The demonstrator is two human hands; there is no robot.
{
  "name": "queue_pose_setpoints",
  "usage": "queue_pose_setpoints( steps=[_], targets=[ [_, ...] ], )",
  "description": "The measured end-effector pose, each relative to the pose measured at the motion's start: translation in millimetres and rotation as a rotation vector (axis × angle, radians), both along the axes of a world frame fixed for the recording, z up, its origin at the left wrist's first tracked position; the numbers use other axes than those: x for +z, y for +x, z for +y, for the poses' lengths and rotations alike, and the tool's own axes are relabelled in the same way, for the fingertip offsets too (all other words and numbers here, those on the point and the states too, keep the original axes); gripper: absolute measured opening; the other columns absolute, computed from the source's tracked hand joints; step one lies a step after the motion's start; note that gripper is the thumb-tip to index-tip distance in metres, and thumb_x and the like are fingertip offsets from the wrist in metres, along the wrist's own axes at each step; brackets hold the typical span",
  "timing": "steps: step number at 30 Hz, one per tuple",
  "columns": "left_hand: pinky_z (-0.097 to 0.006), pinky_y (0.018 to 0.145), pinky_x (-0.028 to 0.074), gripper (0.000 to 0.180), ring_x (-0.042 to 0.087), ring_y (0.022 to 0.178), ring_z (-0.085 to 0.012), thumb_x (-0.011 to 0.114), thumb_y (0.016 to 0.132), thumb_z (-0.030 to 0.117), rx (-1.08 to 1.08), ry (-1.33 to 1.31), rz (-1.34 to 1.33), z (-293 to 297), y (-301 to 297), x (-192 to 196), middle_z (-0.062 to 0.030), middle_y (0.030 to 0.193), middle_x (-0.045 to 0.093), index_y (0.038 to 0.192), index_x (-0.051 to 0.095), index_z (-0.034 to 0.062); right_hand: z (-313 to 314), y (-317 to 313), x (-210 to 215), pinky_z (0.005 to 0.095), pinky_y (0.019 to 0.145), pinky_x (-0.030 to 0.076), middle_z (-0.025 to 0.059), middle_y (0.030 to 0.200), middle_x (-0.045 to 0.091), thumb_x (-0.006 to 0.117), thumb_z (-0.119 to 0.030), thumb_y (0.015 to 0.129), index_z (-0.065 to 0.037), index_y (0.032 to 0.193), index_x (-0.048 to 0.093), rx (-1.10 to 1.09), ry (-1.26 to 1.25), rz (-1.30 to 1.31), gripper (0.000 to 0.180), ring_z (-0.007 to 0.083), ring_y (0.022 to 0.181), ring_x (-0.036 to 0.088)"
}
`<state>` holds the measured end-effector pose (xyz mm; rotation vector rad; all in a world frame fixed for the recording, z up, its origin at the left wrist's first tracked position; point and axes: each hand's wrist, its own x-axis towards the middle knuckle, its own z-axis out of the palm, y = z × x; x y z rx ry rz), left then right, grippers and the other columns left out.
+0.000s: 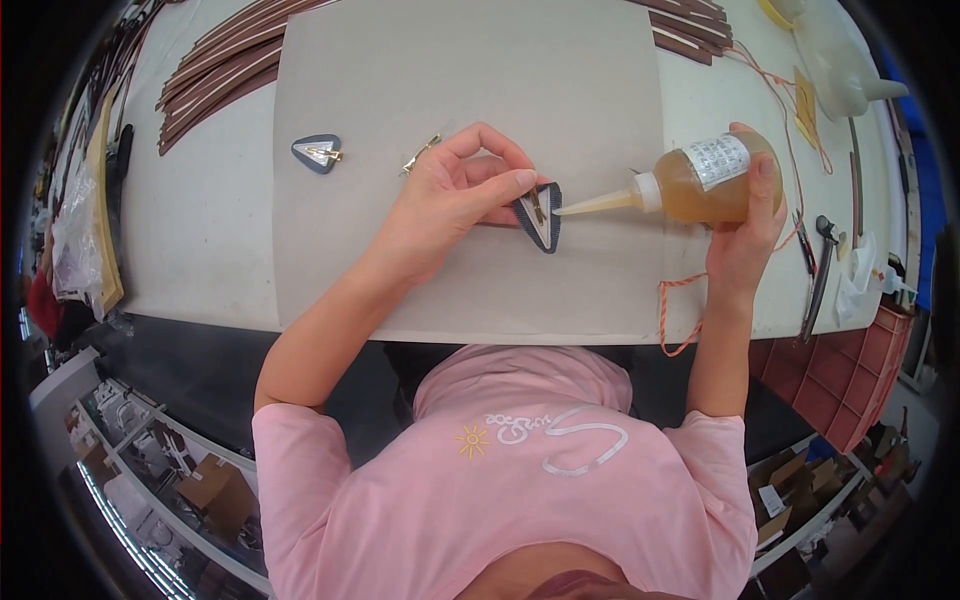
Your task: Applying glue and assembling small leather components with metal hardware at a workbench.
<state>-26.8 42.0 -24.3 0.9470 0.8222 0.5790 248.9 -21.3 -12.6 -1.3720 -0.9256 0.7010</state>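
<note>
Between the thumb and fingers of my left hand (pixel 462 190) is a small dark triangular hair clip (pixel 541 222), with a pale centre and a gold metal clasp facing up. My right hand (pixel 748 232) grips a squeeze bottle (pixel 712 180) of amber liquid, tipped onto its side. Its long pale nozzle points left, and the tip touches or nearly touches the clip's right edge. A similar triangular clip (pixel 318 153) lies on the board to the left. Just behind my left hand rests a loose gold metal clasp (pixel 420 153), partly hidden by the hand.
The grey-beige board (pixel 460 60) covers the table's middle. Brown strips (pixel 225 70) lie at the back left, more strips (pixel 690 28) at the back right. A translucent container (pixel 835 60), orange cord (pixel 682 283) and black-handled tool (pixel 824 240) are on the right. A red crate (pixel 840 365) stands below the edge.
</note>
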Motion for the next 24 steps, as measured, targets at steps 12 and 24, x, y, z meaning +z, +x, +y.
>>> queue_pose_setpoints(
  steps=[12, 24],
  targets=[
    [-0.026, 0.072, 0.057, 0.017, 0.069, 0.089, -0.0131, 0.065, 0.093, 0.015, 0.012, -0.034, 0.001, 0, -1, 6, -0.0116, 0.095, 0.072, 0.101, 0.056, 0.0036, 2, -2, 0, 0.0308, 0.085, 0.051, 0.0083, 0.108, 0.060, 0.053, -0.041, 0.098, 0.002, 0.124, 0.056, -0.005, -0.030, 0.045, 0.051, 0.0168, 0.101, 0.060],
    [-0.025, 0.067, 0.056, 0.017, 0.068, 0.079, -0.0120, 0.066, 0.090, 0.014, 0.047, -0.040, 0.003, 0, -2, 0, -0.0108, 0.086, 0.072, 0.098, 0.057, 0.0023, 3, -2, 9, 0.0367, 0.088, 0.053, 0.0176, 0.109, 0.061, 0.047, -0.042, 0.099, 0.005, 0.131, 0.047, 0.267, 0.021, 0.583, 0.057, 0.0238, 0.103, 0.061]
  ],
)
